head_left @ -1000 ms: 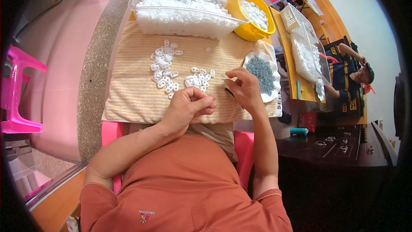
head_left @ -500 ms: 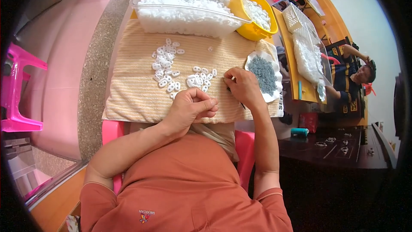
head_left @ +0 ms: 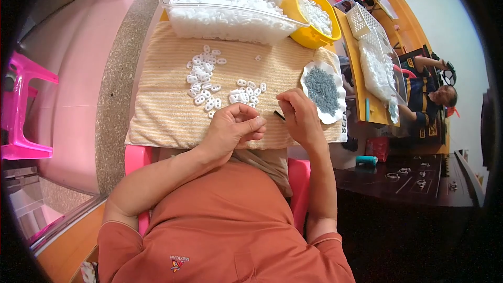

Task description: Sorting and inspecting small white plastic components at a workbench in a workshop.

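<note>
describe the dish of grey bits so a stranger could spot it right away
Start at the striped beige towel covering the table. At its right edge, just beyond the right hand, sits a small white dish with a wavy rim. It alone holds a heap of grey pieces; the clear tub and yellow bowl hold white ones.

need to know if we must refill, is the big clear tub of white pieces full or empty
Full. The clear tub is heaped with white pieces up to its rim.
</note>
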Demonstrator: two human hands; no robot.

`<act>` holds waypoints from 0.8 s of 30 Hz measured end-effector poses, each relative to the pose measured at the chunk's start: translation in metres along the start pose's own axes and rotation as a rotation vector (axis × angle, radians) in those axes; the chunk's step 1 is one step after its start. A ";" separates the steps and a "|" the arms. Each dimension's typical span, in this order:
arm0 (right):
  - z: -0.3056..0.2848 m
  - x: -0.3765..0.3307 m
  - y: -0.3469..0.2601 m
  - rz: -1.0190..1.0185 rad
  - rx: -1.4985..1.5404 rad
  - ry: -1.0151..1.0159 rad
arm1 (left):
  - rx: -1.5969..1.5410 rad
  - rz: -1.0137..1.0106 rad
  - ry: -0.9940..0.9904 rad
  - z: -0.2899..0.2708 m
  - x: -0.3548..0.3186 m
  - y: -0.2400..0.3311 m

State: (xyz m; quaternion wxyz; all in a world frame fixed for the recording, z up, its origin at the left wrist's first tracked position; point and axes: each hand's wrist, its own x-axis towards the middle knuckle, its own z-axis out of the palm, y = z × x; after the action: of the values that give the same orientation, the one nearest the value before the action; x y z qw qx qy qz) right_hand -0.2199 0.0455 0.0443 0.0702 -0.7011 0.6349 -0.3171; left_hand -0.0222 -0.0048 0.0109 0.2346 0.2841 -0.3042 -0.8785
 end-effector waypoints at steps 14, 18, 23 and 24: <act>0.030 -0.033 -0.019 0.554 0.953 0.058 | -0.108 0.016 -0.037 -0.002 0.002 -0.004; 0.033 -0.036 -0.017 0.581 1.063 0.071 | -0.109 0.016 -0.056 -0.002 0.002 -0.003; 0.034 -0.038 -0.015 0.608 1.164 0.075 | -0.111 0.007 -0.064 -0.003 0.003 -0.004; 0.033 -0.038 -0.016 0.609 1.165 0.075 | -0.113 0.009 -0.065 -0.003 0.003 -0.004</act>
State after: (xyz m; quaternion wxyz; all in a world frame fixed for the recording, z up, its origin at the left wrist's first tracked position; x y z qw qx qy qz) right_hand -0.1884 0.0737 0.0124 0.5027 -0.3260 0.5314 -0.5988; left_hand -0.0236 -0.0044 0.0053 0.2444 0.2405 -0.2627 -0.9019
